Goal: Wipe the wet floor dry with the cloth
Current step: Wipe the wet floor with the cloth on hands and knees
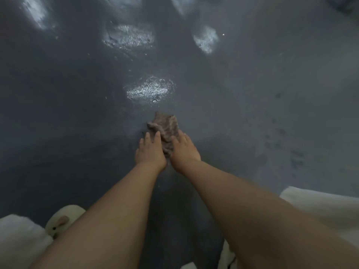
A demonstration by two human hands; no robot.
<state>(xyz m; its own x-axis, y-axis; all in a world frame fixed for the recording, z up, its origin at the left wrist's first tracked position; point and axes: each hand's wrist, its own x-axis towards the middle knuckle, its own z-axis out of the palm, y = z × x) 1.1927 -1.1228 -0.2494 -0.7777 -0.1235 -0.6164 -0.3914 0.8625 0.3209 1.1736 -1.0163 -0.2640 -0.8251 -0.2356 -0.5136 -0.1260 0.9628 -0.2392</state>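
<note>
Head view, item one: my left hand [150, 150] and right hand [183, 150], fingers flat, press brown cloth [167, 129] on wet grey floor [77, 113]; puddle [150, 91] just beyond.

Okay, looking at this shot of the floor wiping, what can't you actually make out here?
Head view only:
- The cloth: its near part lies under the left hand and right hand, so its full outline is hidden.
- The palms: pressed down, out of sight.
- The glossy patches on the floor: standing water or only reflected light, the dim picture does not tell.
- The slipper: partly covered by the left forearm.
- Pale fabric: cut off by the right edge.
</note>
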